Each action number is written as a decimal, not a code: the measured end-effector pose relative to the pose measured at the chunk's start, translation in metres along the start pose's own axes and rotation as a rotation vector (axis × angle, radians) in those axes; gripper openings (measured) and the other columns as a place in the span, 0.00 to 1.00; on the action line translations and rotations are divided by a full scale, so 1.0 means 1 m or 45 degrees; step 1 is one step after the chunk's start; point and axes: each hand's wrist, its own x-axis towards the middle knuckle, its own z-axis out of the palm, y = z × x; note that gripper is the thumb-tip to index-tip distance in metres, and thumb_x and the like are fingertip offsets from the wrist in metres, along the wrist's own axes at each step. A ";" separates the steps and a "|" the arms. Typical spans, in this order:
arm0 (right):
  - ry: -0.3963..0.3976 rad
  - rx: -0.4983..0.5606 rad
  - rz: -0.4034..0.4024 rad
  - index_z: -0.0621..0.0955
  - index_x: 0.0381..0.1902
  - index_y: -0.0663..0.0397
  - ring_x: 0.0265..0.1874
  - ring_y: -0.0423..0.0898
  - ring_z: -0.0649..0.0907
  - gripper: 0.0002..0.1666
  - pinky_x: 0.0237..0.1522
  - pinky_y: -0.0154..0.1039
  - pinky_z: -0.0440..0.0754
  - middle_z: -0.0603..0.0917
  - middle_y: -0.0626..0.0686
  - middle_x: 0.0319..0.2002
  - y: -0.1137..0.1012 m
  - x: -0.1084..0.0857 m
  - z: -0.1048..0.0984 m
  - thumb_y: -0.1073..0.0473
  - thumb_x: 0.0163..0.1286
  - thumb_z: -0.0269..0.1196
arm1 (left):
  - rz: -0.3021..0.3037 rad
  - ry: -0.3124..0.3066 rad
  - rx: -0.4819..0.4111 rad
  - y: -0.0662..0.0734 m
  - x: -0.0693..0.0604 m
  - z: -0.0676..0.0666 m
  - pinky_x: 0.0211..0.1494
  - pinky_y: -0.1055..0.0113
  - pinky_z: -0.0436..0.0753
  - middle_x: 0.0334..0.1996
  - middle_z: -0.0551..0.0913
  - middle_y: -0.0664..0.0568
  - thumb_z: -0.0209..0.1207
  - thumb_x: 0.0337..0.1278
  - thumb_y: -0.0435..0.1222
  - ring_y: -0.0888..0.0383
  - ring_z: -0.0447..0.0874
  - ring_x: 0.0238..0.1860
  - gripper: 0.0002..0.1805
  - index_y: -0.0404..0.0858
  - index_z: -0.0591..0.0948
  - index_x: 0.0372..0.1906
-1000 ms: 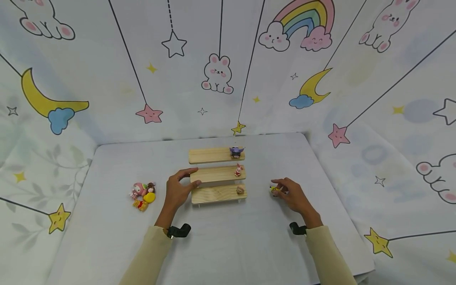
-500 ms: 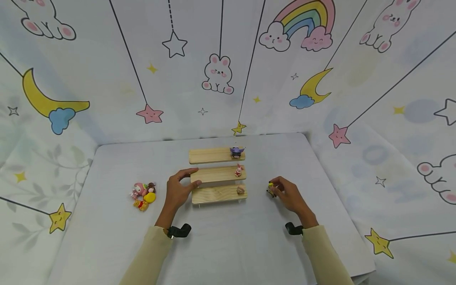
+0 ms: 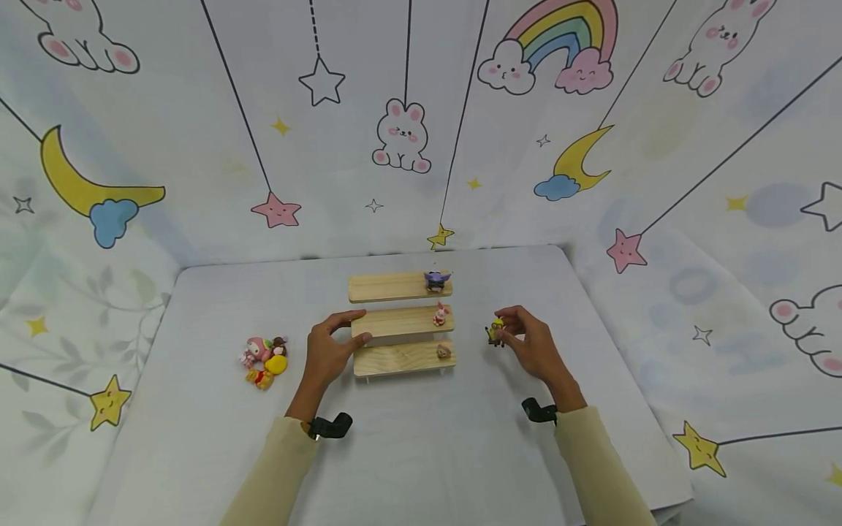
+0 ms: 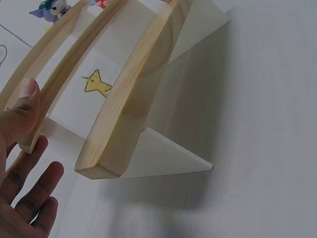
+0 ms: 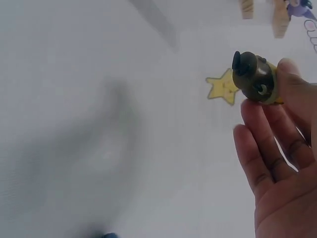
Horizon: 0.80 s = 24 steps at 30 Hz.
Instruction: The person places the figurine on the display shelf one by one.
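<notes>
A three-step wooden display shelf (image 3: 395,321) with pale side supports (image 4: 166,156) stands on the table. My left hand (image 3: 327,349) grips the left end of its middle board, thumb on the board and fingers around the end. To the right of the shelf, my right hand (image 3: 536,349) pinches a small yellow-and-dark figurine (image 3: 495,332) between thumb and fingers, held above the table. In the right wrist view the dark end of this figurine (image 5: 257,79) faces the camera. On the shelf's right side sit a purple figurine (image 3: 435,281), a pink figurine (image 3: 440,315) and a small brownish figurine (image 3: 444,351), one per board.
A cluster of several small figurines (image 3: 259,351), pink, yellow, orange and brown, lies left of my left hand. White cloth (image 3: 421,453) covers the table. Behind it and at both sides rises a printed backdrop (image 3: 342,161) with stars, moons and rabbits.
My right hand has moved left and slightly away from me, raising the yellow-and-dark figurine off the table and turning it more upright. My left hand keeps its grip on the shelf.
</notes>
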 end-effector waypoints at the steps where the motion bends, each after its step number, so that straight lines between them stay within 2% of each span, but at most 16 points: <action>1: 0.006 0.000 -0.008 0.81 0.63 0.51 0.47 0.46 0.86 0.24 0.53 0.34 0.84 0.88 0.51 0.49 -0.003 0.002 -0.001 0.56 0.72 0.72 | 0.000 0.000 0.001 0.000 0.000 0.000 0.79 0.39 0.67 0.62 0.88 0.49 0.78 0.57 0.42 0.47 0.82 0.63 0.26 0.48 0.88 0.61; 5: 0.041 0.008 -0.048 0.81 0.63 0.49 0.48 0.46 0.86 0.23 0.54 0.45 0.86 0.88 0.49 0.52 -0.014 0.009 -0.005 0.56 0.72 0.72 | 0.011 0.001 0.003 -0.001 0.000 0.001 0.79 0.38 0.67 0.62 0.88 0.48 0.78 0.58 0.41 0.47 0.83 0.62 0.26 0.47 0.88 0.62; 8: 0.057 0.017 -0.082 0.81 0.63 0.49 0.48 0.46 0.86 0.24 0.54 0.48 0.86 0.88 0.49 0.53 -0.023 0.015 -0.008 0.57 0.72 0.72 | 0.019 0.002 -0.002 -0.001 0.000 0.001 0.79 0.38 0.67 0.62 0.88 0.48 0.78 0.57 0.41 0.48 0.83 0.62 0.26 0.46 0.88 0.62; 12: 0.084 0.015 -0.125 0.80 0.63 0.49 0.48 0.46 0.86 0.24 0.55 0.43 0.86 0.87 0.50 0.52 -0.032 0.022 -0.011 0.58 0.72 0.72 | 0.025 -0.002 -0.008 -0.001 -0.001 0.000 0.78 0.38 0.67 0.62 0.88 0.48 0.78 0.57 0.41 0.47 0.83 0.62 0.26 0.47 0.88 0.62; 19: 0.123 0.024 -0.202 0.80 0.62 0.53 0.49 0.48 0.86 0.24 0.54 0.29 0.82 0.87 0.52 0.53 -0.049 0.035 -0.015 0.61 0.72 0.72 | 0.030 -0.002 -0.029 -0.003 -0.001 -0.001 0.78 0.36 0.66 0.62 0.88 0.48 0.78 0.56 0.42 0.45 0.83 0.63 0.26 0.48 0.88 0.61; 21: 0.129 0.039 -0.206 0.80 0.62 0.52 0.49 0.48 0.86 0.24 0.55 0.30 0.82 0.87 0.52 0.53 -0.056 0.038 -0.017 0.61 0.71 0.73 | 0.033 -0.002 -0.037 -0.003 -0.001 -0.001 0.78 0.35 0.66 0.62 0.88 0.48 0.78 0.56 0.42 0.45 0.83 0.63 0.26 0.48 0.88 0.61; 24: 0.134 0.048 -0.215 0.80 0.63 0.50 0.49 0.48 0.86 0.24 0.56 0.40 0.85 0.87 0.51 0.53 -0.066 0.043 -0.019 0.61 0.71 0.73 | 0.030 -0.001 -0.041 -0.003 0.000 -0.001 0.78 0.35 0.66 0.62 0.88 0.48 0.79 0.56 0.42 0.45 0.83 0.63 0.25 0.48 0.88 0.61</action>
